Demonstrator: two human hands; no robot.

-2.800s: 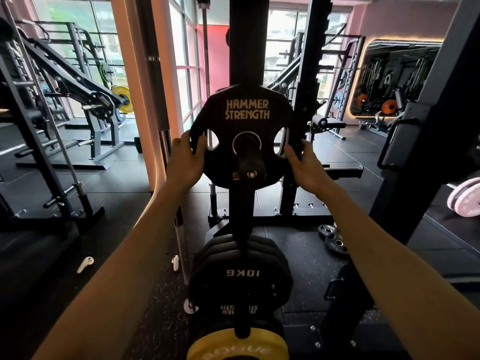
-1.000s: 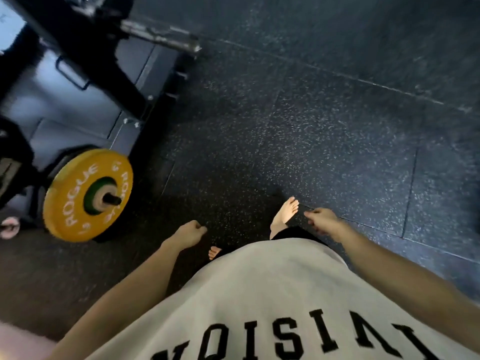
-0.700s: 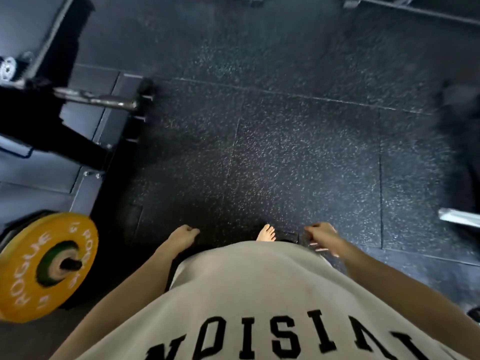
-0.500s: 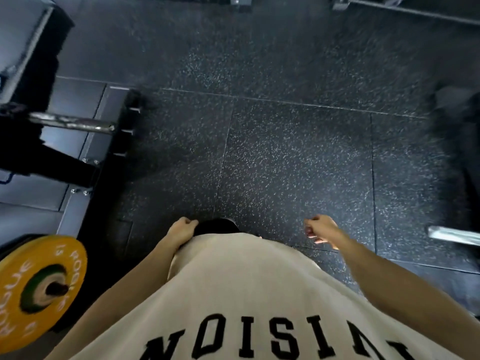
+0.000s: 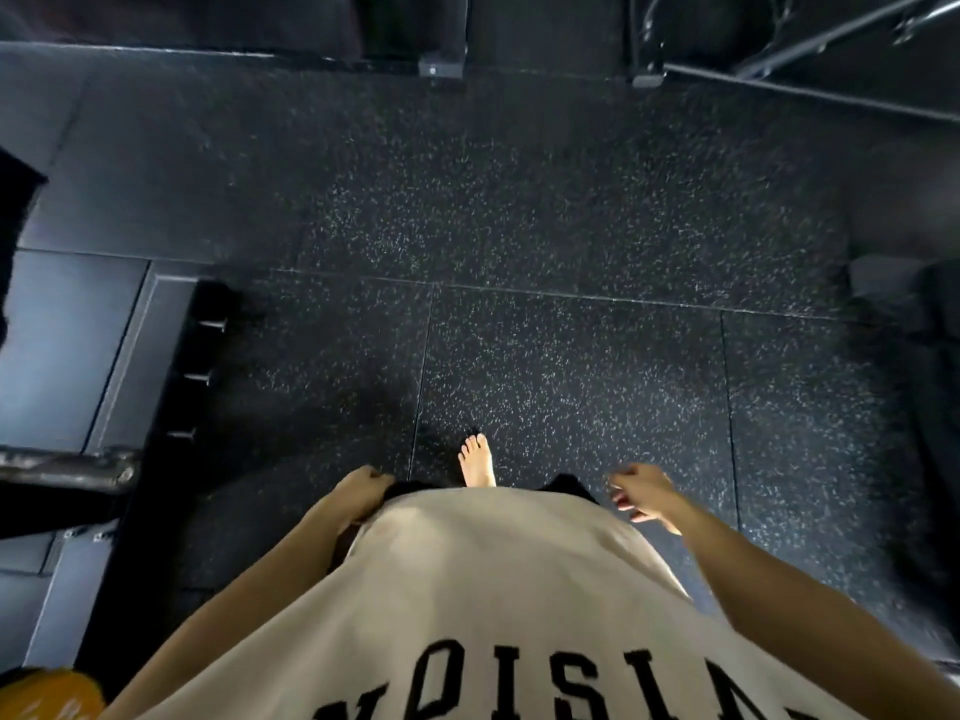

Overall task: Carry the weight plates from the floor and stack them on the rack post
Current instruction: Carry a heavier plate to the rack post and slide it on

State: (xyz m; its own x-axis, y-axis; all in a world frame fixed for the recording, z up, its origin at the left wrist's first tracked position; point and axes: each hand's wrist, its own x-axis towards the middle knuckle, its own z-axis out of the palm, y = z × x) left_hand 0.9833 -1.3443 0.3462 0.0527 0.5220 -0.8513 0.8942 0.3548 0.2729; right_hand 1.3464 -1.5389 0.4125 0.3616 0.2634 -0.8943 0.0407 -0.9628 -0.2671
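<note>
Trouble here would likely come from the floor. At the lower left corner, a sliver of yellow plate (image 5: 49,693) shows, the only weight plate in view; above it, a steel bar end (image 5: 67,467) and short pegs (image 5: 200,377) jut near the walking line. The left hand (image 5: 363,485) hangs loosely curled and empty, the bare foot (image 5: 478,462) unprotected, the right hand (image 5: 641,493) likewise empty. A careless step could stub toes.
</note>
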